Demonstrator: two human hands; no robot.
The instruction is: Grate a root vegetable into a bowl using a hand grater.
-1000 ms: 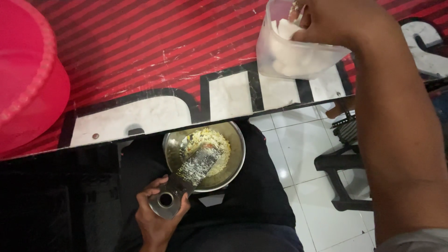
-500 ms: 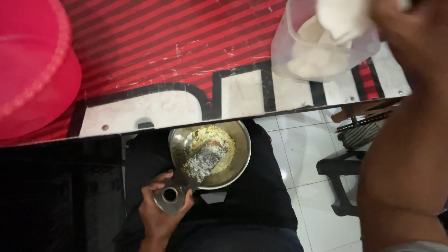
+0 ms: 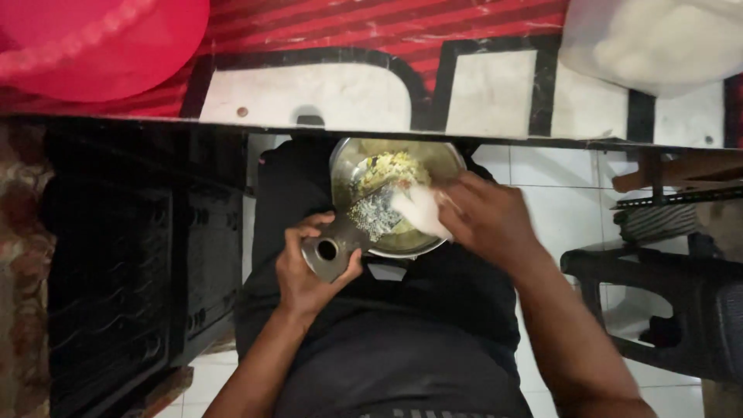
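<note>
Left hand [image 3: 309,271] wrapped round flat metal handle of grater [image 3: 352,232], thumb & fingers closed on it, hole end poking out by the palm. Grater blade tilted down into steel bowl [image 3: 441,159], prob so shreds drop straight inside, not on clothes. Bowl resting on lap, tucked just under table edge, w/ yellowish grated bits [image 3: 391,166] heaped at far side.

Right hand [image 3: 484,220] over bowl's right rim, fingers closed round a white lump [image 3: 422,213], pressed against or just at grater face; blurred, so exact contact hard to tell. White lump sits betw. fingers & blade, inside bowl's outline. Grip on both sides looks braced: one hand steadying tool, other pushing food.

Above, table [image 3: 325,93] w/ red striped cover plus big white & black shapes, edge running across view. Clear plastic tub [image 3: 658,46] w/ more white stuff at top right on that table, well apart from bowl. Pink mesh cover [image 3: 93,46] at top left, also on table.

Below: white tiled floor [image 3: 557,166], dark plastic chair [image 3: 673,294] to the right, dark cabinet or shelving [image 3: 116,255] to the left. Dim, indoor, cramped spot
</note>
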